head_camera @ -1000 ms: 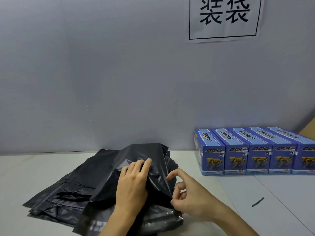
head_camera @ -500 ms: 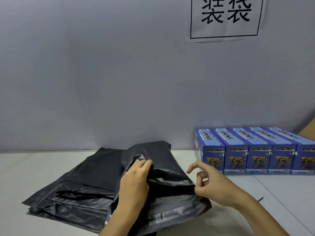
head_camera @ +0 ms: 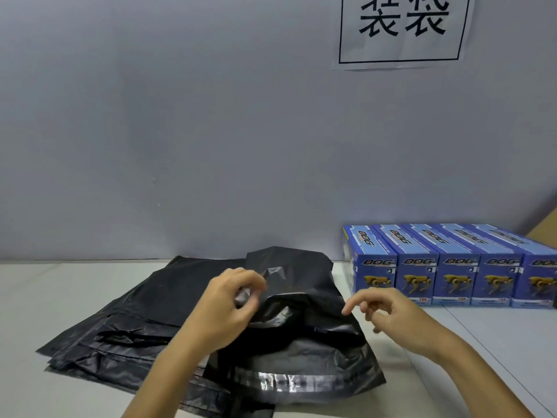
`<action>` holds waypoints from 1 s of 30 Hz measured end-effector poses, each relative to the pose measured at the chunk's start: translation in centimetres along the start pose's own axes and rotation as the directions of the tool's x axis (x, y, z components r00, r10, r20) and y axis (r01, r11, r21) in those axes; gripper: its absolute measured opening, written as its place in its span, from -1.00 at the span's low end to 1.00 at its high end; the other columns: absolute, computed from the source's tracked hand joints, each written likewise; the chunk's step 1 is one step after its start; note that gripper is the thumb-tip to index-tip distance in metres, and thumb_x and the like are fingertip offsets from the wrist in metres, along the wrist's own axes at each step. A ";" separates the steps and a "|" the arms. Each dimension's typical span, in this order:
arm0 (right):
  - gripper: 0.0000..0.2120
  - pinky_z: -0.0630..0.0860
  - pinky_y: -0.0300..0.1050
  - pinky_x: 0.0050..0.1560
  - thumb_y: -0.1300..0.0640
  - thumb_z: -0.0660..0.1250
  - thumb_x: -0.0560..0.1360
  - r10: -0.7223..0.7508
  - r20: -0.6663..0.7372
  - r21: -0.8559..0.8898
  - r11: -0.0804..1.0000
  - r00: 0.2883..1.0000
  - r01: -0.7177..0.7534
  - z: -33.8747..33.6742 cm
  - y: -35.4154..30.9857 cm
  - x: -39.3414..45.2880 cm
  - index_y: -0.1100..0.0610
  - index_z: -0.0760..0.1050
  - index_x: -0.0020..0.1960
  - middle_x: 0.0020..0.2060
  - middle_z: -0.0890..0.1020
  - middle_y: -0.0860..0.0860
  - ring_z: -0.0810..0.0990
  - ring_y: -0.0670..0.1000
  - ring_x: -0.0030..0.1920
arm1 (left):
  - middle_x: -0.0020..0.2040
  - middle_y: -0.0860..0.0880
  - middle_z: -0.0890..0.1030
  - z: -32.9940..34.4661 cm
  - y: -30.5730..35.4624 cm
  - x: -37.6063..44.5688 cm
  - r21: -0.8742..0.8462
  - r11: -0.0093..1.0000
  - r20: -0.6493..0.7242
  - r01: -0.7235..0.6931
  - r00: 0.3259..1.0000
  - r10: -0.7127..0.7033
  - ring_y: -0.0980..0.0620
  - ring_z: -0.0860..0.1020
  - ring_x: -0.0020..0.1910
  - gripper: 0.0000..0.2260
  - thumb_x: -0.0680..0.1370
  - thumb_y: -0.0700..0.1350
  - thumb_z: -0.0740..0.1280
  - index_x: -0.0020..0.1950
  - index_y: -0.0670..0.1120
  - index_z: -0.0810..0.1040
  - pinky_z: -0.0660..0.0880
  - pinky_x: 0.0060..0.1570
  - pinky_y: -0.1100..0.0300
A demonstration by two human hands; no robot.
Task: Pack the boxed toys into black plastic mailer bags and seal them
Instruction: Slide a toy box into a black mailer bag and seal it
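Five boxed toys (head_camera: 452,267) at table (head_camera: 497,342) back-right edge | my left hand (head_camera: 229,309) pinches top mailer bag (head_camera: 301,327) | right hand (head_camera: 398,321) loosely open, empty

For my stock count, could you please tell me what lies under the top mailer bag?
The top mailer bag lies on a stack of black mailer bags. How many, and anything beneath them, is covered.

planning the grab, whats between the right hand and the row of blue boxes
Nothing: the head view shows only bare table between the right hand and the blue boxes.

Paper sign (head_camera: 402,31) on grey wall (head_camera: 180,131)
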State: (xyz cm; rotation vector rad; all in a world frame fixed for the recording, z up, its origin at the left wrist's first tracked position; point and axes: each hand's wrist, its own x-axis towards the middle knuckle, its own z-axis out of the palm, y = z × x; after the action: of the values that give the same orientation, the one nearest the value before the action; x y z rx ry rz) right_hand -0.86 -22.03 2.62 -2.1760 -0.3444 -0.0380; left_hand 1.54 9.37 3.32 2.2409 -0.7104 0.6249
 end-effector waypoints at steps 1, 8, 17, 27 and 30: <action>-0.40 0.54 -0.22 -0.03 0.48 0.16 0.50 0.003 0.022 -0.038 0.999 1.000 -0.002 0.0 0.2 0.0 -0.20 0.68 -0.08 0.00 0.57 -0.06 0.52 -0.14 -0.06 | -0.09 0.23 0.57 -0.7 -0.6 0.0 0.009 0.999 0.017 0.037 0.999 -0.037 0.16 0.55 -0.01 -0.71 0.54 -0.29 0.35 -0.12 0.13 0.61 0.49 -0.06 0.27; -0.44 0.50 -0.20 0.18 0.47 0.34 0.48 0.020 0.169 -0.143 0.990 0.985 0.005 1.5 1.7 0.3 -0.23 0.70 -0.06 0.13 0.39 -0.16 0.45 -0.18 0.20 | 0.28 0.28 0.26 -2.6 -2.6 -1.1 0.172 0.968 0.514 0.182 0.822 -0.246 0.19 0.32 0.32 -0.33 0.47 -0.48 0.19 0.00 0.36 0.62 0.48 0.14 0.25; -0.95 0.56 -0.24 -0.06 0.01 0.56 0.40 -0.015 0.009 0.053 0.998 1.000 0.015 1.9 1.4 0.4 -0.07 0.73 -0.14 0.06 0.48 -0.21 0.59 -0.18 -0.03 | 0.46 0.34 0.22 -2.0 -1.4 -1.2 -0.039 0.979 0.464 0.201 0.871 -0.160 0.26 0.29 0.42 -0.76 0.46 -0.14 0.54 -0.11 0.25 0.73 0.36 0.35 0.25; -0.80 0.52 -0.14 0.07 0.35 0.45 0.47 -0.004 -0.236 0.377 0.921 0.972 0.095 1.5 2.7 0.2 0.13 0.70 0.03 0.01 0.69 -0.02 0.65 -0.02 0.08 | -0.19 -0.09 0.66 -2.3 -1.4 -0.6 -0.396 0.897 0.053 0.197 0.980 -0.192 -0.06 0.59 -0.19 -0.84 0.59 -0.23 0.37 -0.09 0.00 0.67 0.46 -0.11 0.18; -0.79 0.52 -0.20 0.09 0.34 0.51 0.41 -0.014 -0.197 0.373 0.924 0.980 0.088 1.5 2.8 0.3 0.14 0.70 0.01 -0.02 0.69 0.00 0.65 -0.03 0.08 | -0.22 -0.09 0.62 -1.7 -1.7 -0.7 -0.370 0.910 0.082 0.188 0.982 -0.169 -0.05 0.54 -0.24 -0.84 0.61 -0.18 0.35 -0.13 0.03 0.62 0.43 -0.15 0.19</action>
State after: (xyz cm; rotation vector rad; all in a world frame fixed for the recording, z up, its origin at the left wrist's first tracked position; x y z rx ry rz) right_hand 0.04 -22.25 -0.43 -1.7609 -0.2723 -0.1937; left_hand 1.75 11.85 3.14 1.9381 -0.5828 0.3133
